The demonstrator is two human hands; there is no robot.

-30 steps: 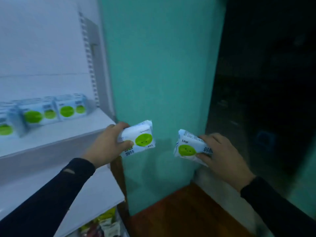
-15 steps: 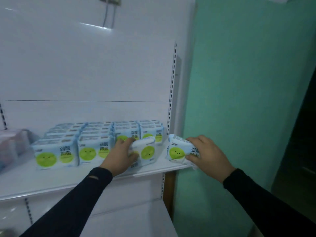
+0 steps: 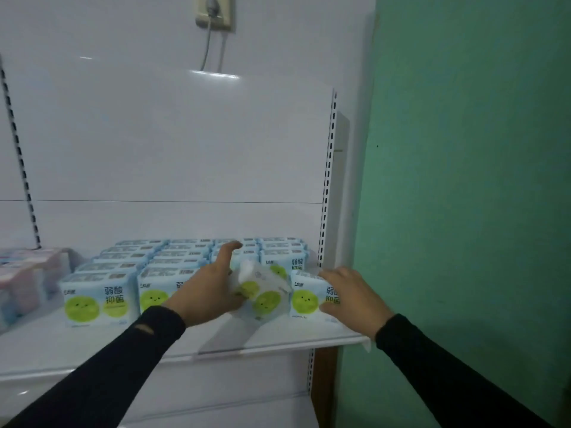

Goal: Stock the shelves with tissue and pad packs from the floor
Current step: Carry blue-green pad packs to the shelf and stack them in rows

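Observation:
Several light-blue packs with green smiley circles (image 3: 99,296) stand in rows on the white shelf (image 3: 278,342). My left hand (image 3: 207,288) holds one tilted, motion-blurred pack (image 3: 262,293) at the front of the third row, thumb raised over the packs behind it. My right hand (image 3: 352,296) grips another pack (image 3: 309,299), which stands upright on the shelf at the right end of the front row.
Pink and blue packs (image 3: 21,279) sit at the shelf's far left. A slotted upright (image 3: 327,180) bounds the shelf on the right, beside a green wall (image 3: 463,211). A socket with a cable (image 3: 213,13) hangs on the white back panel. A lower shelf (image 3: 216,409) lies below.
Both hands moved forward onto the shelf with their packs. The right pack now stands on the shelf in the front row; the left pack is tilting in beside it.

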